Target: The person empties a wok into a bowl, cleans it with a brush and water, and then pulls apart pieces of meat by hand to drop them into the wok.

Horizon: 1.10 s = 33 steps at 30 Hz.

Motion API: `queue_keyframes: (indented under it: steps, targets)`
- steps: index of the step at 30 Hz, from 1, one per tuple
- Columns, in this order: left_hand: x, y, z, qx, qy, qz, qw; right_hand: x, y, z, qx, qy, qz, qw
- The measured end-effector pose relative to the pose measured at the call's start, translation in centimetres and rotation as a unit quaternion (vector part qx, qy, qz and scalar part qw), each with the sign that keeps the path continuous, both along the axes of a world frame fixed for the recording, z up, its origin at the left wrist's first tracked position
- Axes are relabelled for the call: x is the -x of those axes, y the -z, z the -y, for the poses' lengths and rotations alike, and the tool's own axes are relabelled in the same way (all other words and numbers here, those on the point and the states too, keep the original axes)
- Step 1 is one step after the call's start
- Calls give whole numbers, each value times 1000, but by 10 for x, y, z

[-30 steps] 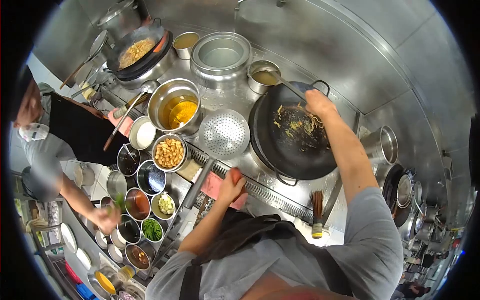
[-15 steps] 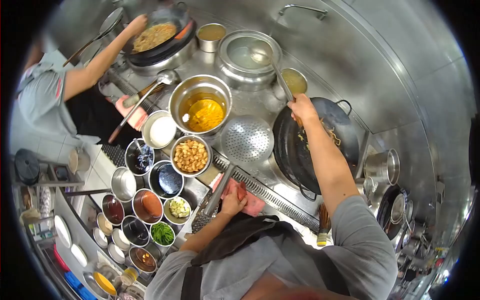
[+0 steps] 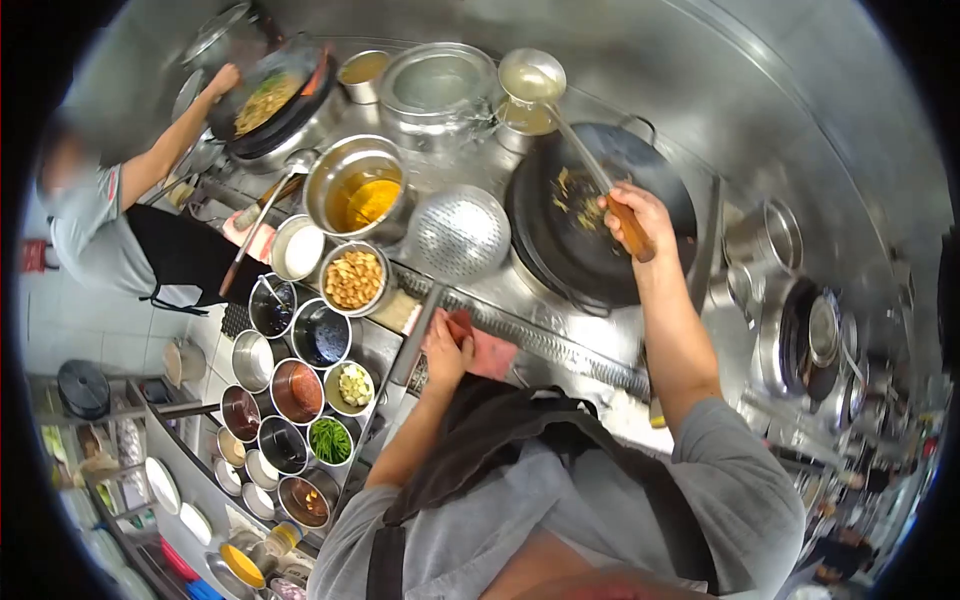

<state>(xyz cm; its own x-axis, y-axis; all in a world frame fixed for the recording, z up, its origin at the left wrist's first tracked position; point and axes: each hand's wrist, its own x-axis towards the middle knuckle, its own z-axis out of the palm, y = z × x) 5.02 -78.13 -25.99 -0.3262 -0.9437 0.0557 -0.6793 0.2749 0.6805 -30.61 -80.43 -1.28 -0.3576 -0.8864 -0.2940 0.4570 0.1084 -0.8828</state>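
Note:
My right hand (image 3: 640, 218) grips the wooden handle of a long ladle (image 3: 585, 150). The ladle's bowl, with liquid in it, is over a small metal pot (image 3: 527, 120) behind the wok. Beneath the handle sits a black wok (image 3: 640, 170) with some noodle-like scraps on its bottom. At the front of the stove my left hand (image 3: 447, 352) is closed on a reddish cloth (image 3: 488, 352). Just left of that hand runs the handle of a perforated strainer (image 3: 458, 235), which lies flat on the steel top.
A pot of water (image 3: 437, 85), an oil pot (image 3: 318, 190) and a bowl of nuts (image 3: 355, 280) stand left of the strainer. Several seasoning pots, one with chopped greens (image 3: 330, 440), fill the left side. A co-worker (image 3: 100, 215) handles another wok (image 3: 270, 105).
The ladle has moved from the water pot to above the small pot, its bowl now holding liquid. My right arm has drawn back. The view has shifted; the co-worker's wok now shows greens.

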Motion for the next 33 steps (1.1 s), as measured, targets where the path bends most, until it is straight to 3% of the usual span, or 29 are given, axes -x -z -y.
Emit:
queue_keyframes:
  steps: [2, 8, 12, 15, 16, 18, 20, 21, 26, 29, 32, 33]
  targets:
    - [-3, -9, 3, -16, 30, -15, 999, 16, -8, -47, 2, 2, -21, 1000]
    - [5, -5, 9, -82, 7, 109, 991, 60, 8, -147, -55, 26, -74, 995]
    - [22, -24, 6, -64, -9, 103, 993, 84, 30, -186, -135, 9, -198, 971]
    - [27, -15, 9, -104, -15, 111, 988, 90, 37, -205, -182, -22, -441, 878]
    - [27, -5, 12, -149, -23, 142, 978, 89, 44, -210, -147, -7, -620, 771]
    - [29, 1, 17, -134, -30, 145, 980, 86, 43, -218, -219, -43, -640, 736]
    - [27, -9, 19, -170, -14, 149, 974, 96, 58, -220, -204, -39, -684, 699]
    - [25, -11, 23, -166, -11, 122, 978, 96, 59, -214, -188, -36, -723, 663]
    - [16, -13, 18, -190, -19, 85, 978, 61, 44, -137, -153, -45, -719, 676]
    - [10, 4, 15, -44, 38, 147, 987, 43, 31, -47, -67, -74, -737, 669]
    - [5, 16, 20, -138, 34, 91, 986, 27, 34, 65, -73, -123, -766, 627]
    - [4, 22, 19, -104, 31, 113, 988, 25, 49, 103, -67, -118, -769, 624]
